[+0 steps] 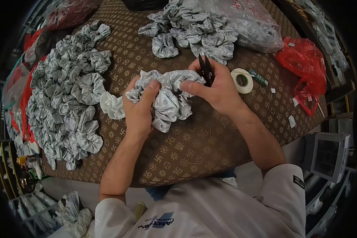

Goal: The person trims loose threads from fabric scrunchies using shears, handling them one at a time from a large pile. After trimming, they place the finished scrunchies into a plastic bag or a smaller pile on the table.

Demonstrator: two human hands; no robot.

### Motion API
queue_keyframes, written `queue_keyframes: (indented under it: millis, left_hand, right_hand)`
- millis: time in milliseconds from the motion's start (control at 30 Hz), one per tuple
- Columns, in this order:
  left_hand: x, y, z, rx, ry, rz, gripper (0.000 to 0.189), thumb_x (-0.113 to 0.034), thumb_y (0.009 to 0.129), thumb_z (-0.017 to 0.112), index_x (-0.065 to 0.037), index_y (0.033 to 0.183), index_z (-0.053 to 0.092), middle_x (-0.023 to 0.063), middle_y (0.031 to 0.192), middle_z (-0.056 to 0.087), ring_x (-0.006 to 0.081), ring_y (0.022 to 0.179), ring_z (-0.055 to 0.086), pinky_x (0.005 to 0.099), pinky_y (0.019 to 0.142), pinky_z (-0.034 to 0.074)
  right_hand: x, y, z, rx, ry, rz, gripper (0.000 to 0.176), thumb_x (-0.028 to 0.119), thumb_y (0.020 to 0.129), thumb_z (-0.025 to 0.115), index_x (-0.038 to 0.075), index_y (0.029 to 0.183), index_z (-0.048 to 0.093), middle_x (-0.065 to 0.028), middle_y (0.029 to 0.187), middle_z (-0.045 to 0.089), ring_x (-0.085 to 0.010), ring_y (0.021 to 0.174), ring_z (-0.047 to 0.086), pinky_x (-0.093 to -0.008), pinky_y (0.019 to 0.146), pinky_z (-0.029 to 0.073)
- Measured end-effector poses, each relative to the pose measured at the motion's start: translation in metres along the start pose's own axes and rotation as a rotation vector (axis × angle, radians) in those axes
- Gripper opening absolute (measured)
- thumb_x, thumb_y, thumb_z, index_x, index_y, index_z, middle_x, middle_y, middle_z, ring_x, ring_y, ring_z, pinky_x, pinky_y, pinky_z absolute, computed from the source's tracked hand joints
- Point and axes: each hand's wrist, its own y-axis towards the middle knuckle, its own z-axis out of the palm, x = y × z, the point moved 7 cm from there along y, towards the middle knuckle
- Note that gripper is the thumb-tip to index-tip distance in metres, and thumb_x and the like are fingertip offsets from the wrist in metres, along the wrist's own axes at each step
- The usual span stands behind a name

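Note:
My left hand [141, 103] grips a silvery grey scrunchie [168, 104], with the thumb pressed on its gathered cloth. On the other side, my right hand [214, 87] pinches the same cloth between thumb and fingers. Black thread snips [206, 70] are also tucked in my right hand, blades pointing away from me. More than one scrunchie may be bunched between the hands; the folds hide this. A paler, whitish scrunchie [112, 106] lies just left of my left hand.
A big heap of scrunchies [67, 91] covers the table's left side, and another pile [202, 31] lies at the back beside a clear plastic bag [258, 27]. To the right are a tape roll [242, 81], a green tube [258, 77] and a red plastic bag [303, 67] on the patterned cloth [178, 158].

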Motion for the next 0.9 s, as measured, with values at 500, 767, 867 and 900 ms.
queue_keyframes:
  millis: [500,767,867,900]
  left_hand:
    - [-0.026,0.003,-0.012,-0.044,0.126,0.153,0.018,-0.010,0.090,0.072,-0.004,0.098,0.057,-0.0017,0.086,0.061,0.0039,0.076,0.056,0.0208,0.068,0.046]
    - [-0.146,0.022,-0.163,-0.486,-0.263,0.680,0.044,-0.024,0.100,0.059,-0.002,0.136,0.044,0.0104,0.104,0.064,0.0177,0.096,0.063,0.0368,0.082,0.055]
    - [-0.087,0.033,-0.160,-0.478,-0.230,0.448,0.032,-0.025,0.103,0.055,-0.001,0.124,0.057,0.0076,0.098,0.066,0.0158,0.096,0.061,0.0335,0.082,0.052]
    - [-0.063,0.028,-0.140,-0.450,-0.131,0.370,0.029,-0.025,0.103,0.054,-0.001,0.117,0.062,0.0065,0.097,0.067,0.0149,0.096,0.061,0.0315,0.083,0.050]
  right_hand:
    - [0.013,-0.003,-0.020,-0.172,-0.205,-0.121,0.020,0.009,0.083,0.078,0.006,0.089,0.059,0.0075,0.079,0.047,-0.0028,0.070,0.038,-0.0199,0.062,0.034]
    - [-0.004,0.006,0.000,-0.030,-0.116,-0.051,0.019,0.004,0.089,0.070,0.002,0.105,0.061,0.0047,0.082,0.054,-0.0014,0.071,0.044,-0.0182,0.066,0.039]
    - [-0.018,0.007,-0.003,0.001,-0.208,0.011,0.020,0.011,0.091,0.068,0.003,0.108,0.062,0.0036,0.088,0.056,-0.0041,0.079,0.050,-0.0204,0.071,0.041]
    - [-0.024,0.008,-0.003,0.002,-0.210,0.013,0.023,0.006,0.089,0.070,0.002,0.110,0.060,0.0021,0.091,0.059,-0.0034,0.075,0.051,-0.0194,0.071,0.044]
